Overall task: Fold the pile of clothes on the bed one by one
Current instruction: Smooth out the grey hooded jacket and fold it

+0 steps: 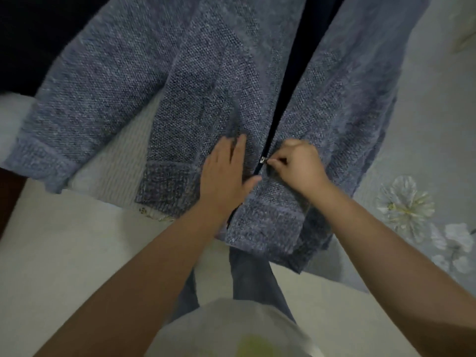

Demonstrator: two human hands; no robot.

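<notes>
Hands: right hand [296, 164] pinches zipper pull [262, 160] — left hand [226, 173] flat (jacket [180, 99]).

The light is dim and soft, with a cool grey cast. Shadows are weak; the deepest dark lies far beyond the fingers [233, 150], at the upper left. The knit of the cardigan [206, 99] just past the fingers is fairly crisp, while its sleeve off to the left smears with blur. The pale shirt [231, 328] nearest the camera is out of focus. The wide lens bends the forearms outward towards the lower corners. No glare shows.
</notes>
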